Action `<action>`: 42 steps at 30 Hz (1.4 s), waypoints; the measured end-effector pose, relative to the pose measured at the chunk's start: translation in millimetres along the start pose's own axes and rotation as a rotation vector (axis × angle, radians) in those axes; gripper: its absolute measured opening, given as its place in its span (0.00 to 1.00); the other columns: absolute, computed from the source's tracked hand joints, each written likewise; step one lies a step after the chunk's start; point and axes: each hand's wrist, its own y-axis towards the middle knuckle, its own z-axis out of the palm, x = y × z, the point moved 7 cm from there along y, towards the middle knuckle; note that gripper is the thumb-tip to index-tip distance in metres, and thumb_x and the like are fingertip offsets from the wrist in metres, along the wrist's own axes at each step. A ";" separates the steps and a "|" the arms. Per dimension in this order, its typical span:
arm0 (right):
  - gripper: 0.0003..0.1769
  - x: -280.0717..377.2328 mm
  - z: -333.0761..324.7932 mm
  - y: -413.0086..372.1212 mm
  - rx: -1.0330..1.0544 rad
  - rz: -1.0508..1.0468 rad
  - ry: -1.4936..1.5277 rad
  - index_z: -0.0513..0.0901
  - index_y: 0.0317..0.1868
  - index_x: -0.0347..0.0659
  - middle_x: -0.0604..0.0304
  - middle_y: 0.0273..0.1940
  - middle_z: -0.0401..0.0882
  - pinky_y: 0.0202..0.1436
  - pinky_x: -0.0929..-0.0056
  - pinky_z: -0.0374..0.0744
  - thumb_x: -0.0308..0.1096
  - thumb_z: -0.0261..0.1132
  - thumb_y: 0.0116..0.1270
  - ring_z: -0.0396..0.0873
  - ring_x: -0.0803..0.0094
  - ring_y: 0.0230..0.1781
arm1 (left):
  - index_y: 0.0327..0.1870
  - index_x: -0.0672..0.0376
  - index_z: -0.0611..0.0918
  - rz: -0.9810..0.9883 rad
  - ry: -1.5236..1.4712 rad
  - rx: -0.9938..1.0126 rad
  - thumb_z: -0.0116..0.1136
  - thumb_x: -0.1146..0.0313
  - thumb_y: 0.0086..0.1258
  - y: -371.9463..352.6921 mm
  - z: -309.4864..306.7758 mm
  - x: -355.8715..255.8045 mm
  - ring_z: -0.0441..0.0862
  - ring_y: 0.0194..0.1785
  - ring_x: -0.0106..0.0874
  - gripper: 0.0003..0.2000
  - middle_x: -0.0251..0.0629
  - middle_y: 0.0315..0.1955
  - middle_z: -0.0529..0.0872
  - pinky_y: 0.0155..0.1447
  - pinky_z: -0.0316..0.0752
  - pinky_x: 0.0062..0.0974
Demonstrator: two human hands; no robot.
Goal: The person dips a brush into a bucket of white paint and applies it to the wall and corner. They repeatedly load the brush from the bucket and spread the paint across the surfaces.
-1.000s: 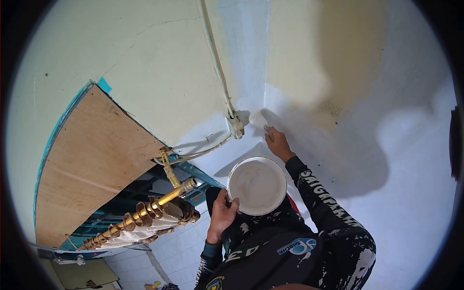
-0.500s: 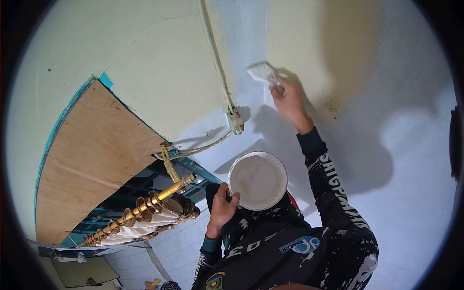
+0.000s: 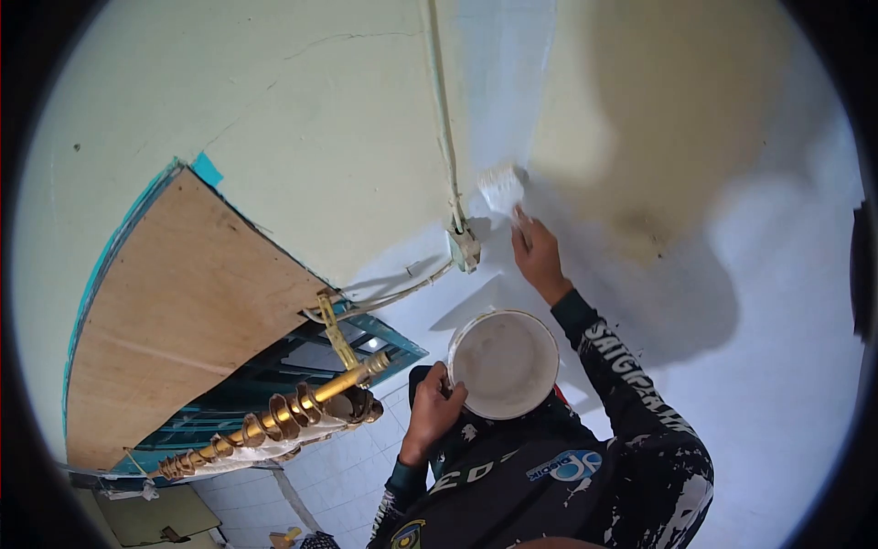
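My right hand (image 3: 540, 258) is closed around the handle of a wide paintbrush (image 3: 502, 189). White paint coats its bristles, which lie against the wall (image 3: 498, 101) on a pale strip near the corner. Lower down, my left hand (image 3: 433, 410) grips the rim of a round bucket (image 3: 505, 364), thumb over the edge. Whitish paint shows inside the bucket, which is in front of my dark shirt.
A cable runs down the wall to a small box (image 3: 464, 247), left of the brush. A wooden panel (image 3: 192, 311) fills part of a teal frame. Below it, a gold curtain rod (image 3: 334, 389) carries rings and bunched cloth. Tiled floor (image 3: 352, 476) shows below.
My right hand and the brush have come down the wall, closer to the bucket. The view has shifted, so the box, bucket and rod appear slightly lower and farther right.
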 end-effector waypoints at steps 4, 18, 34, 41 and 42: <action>0.22 -15.0 8.0 -45.4 0.124 0.157 -0.013 0.81 0.64 0.36 0.39 0.43 0.83 0.45 0.54 0.82 0.27 0.66 0.69 0.83 0.42 0.41 | 0.36 0.66 0.75 -0.012 0.014 0.044 0.66 0.71 0.64 16.6 -10.7 -0.7 0.72 0.25 0.30 0.11 0.41 0.22 0.75 0.32 0.69 0.33; 0.17 5.6 -1.5 9.7 0.366 0.455 -0.059 0.85 0.54 0.32 0.35 0.40 0.85 0.47 0.53 0.83 0.29 0.67 0.66 0.84 0.38 0.42 | 0.39 0.66 0.77 -0.147 0.010 0.071 0.65 0.70 0.66 37.8 -36.3 -11.2 0.72 0.26 0.25 0.10 0.37 0.22 0.75 0.32 0.70 0.31; 0.21 43.9 -29.5 57.8 -0.084 -0.057 0.118 0.82 0.61 0.34 0.45 0.37 0.83 0.36 0.66 0.81 0.22 0.66 0.68 0.81 0.52 0.31 | 0.34 0.65 0.73 0.032 -0.048 -0.018 0.62 0.75 0.68 11.2 5.7 -16.9 0.76 0.23 0.22 0.08 0.34 0.20 0.74 0.27 0.71 0.27; 0.19 -17.8 -12.6 -16.5 0.196 0.098 0.044 0.83 0.59 0.37 0.42 0.36 0.83 0.41 0.54 0.82 0.26 0.64 0.68 0.83 0.44 0.34 | 0.36 0.66 0.73 -0.031 -0.129 -0.017 0.61 0.75 0.69 -2.9 23.4 -17.7 0.83 0.21 0.26 0.07 0.37 0.20 0.79 0.26 0.76 0.27; 0.18 -22.8 -16.6 -20.1 0.292 0.192 0.086 0.83 0.58 0.36 0.42 0.36 0.85 0.42 0.55 0.82 0.27 0.64 0.68 0.84 0.44 0.36 | 0.36 0.66 0.73 -0.045 -0.134 -0.021 0.61 0.75 0.69 -2.8 23.3 -19.8 0.83 0.21 0.26 0.07 0.37 0.20 0.79 0.26 0.76 0.27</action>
